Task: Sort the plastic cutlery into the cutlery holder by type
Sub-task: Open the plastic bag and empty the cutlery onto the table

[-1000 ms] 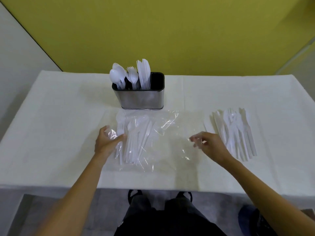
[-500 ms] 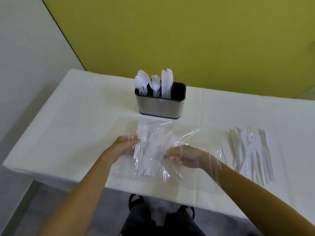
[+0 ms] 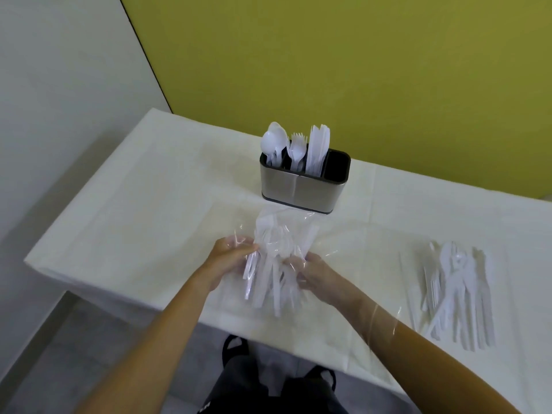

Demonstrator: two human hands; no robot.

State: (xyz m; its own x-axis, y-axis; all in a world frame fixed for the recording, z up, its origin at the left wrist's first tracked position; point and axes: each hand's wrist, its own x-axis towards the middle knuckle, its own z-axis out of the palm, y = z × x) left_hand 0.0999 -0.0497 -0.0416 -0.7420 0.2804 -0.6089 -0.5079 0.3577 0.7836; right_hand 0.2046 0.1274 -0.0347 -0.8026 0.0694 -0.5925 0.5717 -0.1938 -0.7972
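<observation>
My left hand and right hand reach forward, fingers curled around the clear cutlery bag. Through it I cannot tell forks from knives.

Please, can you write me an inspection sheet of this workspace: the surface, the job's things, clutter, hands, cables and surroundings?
Surface: table under a white cloth.
Job's things: steel cutlery holder at the far side, with spoons, forks and knives in separate compartments; its rightmost compartment looks empty. Clear bag of cutlery near the front edge. Second pile of cutlery in clear plastic, lying to the right.
Clutter: nothing seen.
Hands: left hand and right hand both grip the clear bag, one on each side.
Cables: nothing seen.
Surroundings: yellow wall behind, pale wall at left, grey floor.
</observation>
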